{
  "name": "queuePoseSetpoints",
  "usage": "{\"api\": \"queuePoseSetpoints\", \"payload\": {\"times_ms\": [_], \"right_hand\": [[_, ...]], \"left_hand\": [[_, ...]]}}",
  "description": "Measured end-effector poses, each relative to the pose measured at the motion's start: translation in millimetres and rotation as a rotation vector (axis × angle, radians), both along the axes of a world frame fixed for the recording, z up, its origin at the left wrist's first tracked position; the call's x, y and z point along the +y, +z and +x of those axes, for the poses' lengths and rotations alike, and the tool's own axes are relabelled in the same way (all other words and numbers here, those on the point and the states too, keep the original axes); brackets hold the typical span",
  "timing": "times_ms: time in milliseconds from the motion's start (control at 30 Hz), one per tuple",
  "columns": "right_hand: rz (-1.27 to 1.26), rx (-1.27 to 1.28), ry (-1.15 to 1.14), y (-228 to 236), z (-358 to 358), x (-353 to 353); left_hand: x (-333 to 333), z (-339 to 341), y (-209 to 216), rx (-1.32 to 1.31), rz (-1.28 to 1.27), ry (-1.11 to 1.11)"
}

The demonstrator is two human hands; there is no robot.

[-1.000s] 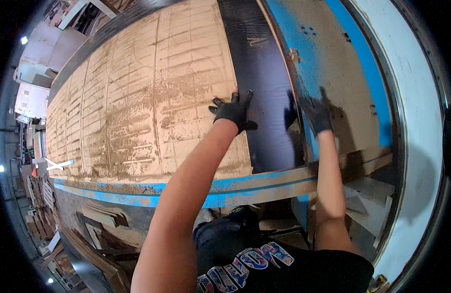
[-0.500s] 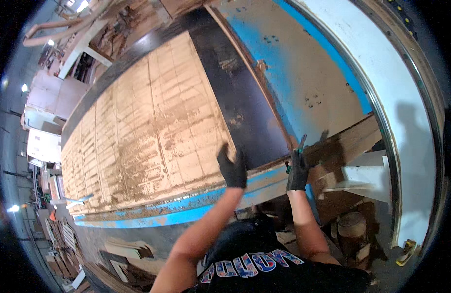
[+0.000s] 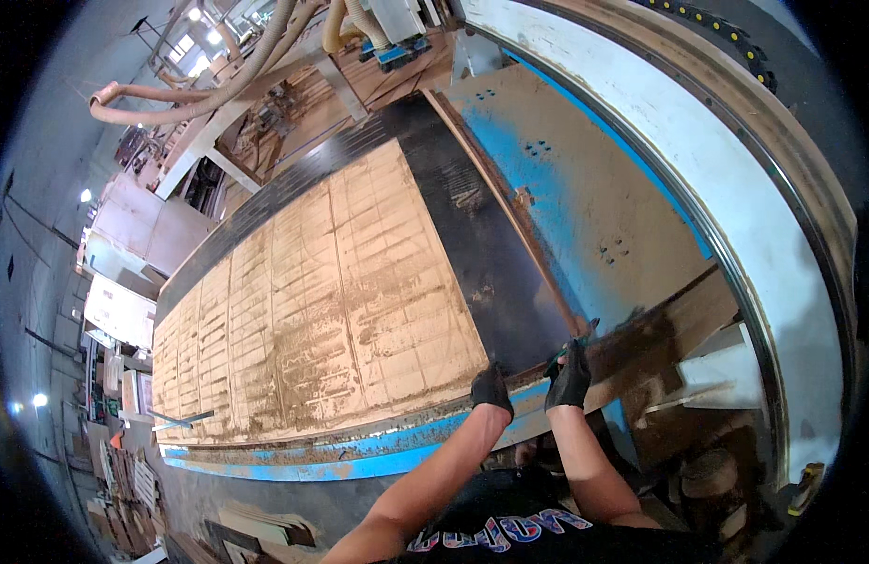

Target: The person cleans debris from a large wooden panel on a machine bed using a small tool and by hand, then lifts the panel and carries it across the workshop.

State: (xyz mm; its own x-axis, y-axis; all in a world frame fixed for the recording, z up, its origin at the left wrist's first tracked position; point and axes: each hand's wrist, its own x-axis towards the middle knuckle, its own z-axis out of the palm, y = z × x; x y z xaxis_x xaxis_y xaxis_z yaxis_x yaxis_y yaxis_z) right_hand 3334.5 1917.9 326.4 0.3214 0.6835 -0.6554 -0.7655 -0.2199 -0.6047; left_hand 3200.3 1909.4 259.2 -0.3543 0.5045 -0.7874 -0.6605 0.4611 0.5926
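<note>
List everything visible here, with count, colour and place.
Scored rectangular board: one, dusty tan, centre
Smooth flat panel: one, black, beyond and right of board
Thin straight strip: one, brown, along the panel's right edge
Dusty tabletop: one, brown and blue, right of strip
Long straight beam: one, white, far right
Flexible hoses: several, beige, top left
Small tool: one, partly green, mostly hidden, strip's near end
Left gloved hand: one, black, board's near right corner
Right gloved hand: one, black, holding the tool

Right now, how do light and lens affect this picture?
Head view: the white beam bows with fisheye distortion, its lower stretch softly shadowed; head view: a lamp glares at left; head view: the gloved right hand is dark, its fingers hard to tell apart.
</note>
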Motion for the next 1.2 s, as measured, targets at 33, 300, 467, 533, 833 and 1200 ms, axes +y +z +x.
{"api": "queuePoseSetpoints", "payload": {"times_ms": [33, 300, 467, 533, 833, 1200], "right_hand": [[-0.038, 0.000, -0.013, 8, 2, 0], [0.036, 0.065, -0.202, -15, 11, 2], [0.104, 0.193, -0.196, 12, 12, 6], [0.098, 0.210, -0.250, 19, 27, 7], [0.237, -0.033, 0.103, 0, 52, 21], [0.336, -0.201, 0.068, 27, 48, 29]], "left_hand": [[-2, 4, 7, -0.018, -0.068, -0.025], [4, 1, 65, -0.025, -0.162, -0.163], [8, -35, 23, 0.032, -0.026, -0.449], [16, -21, 60, -0.073, -0.064, -0.460], [37, -18, 54, -0.003, 0.245, -0.401], [45, -15, 105, 0.070, 0.322, -0.446]]}}
